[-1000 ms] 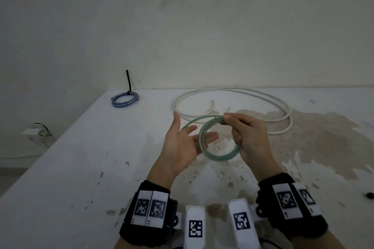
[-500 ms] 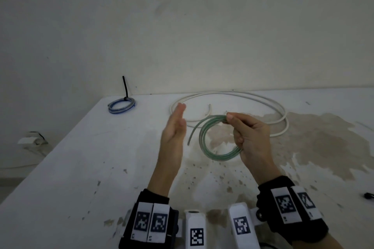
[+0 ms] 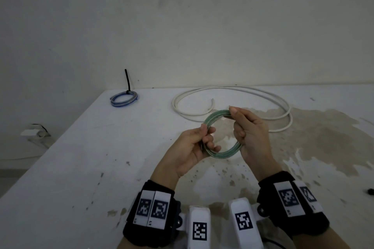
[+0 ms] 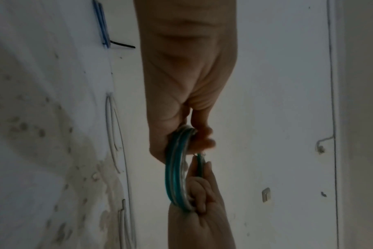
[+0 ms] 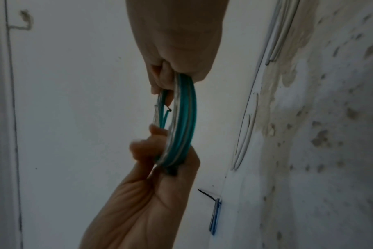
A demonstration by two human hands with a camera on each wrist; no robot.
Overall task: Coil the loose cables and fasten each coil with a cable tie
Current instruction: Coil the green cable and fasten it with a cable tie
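Two cables lie on stained white table against plain wall

The green cable is wound into a small round coil of several turns, held upright above the table, untied. The blue coil lies flat at the far left corner, bound by a black tie whose tail stands up. The white cable lies in loose wide loops behind.
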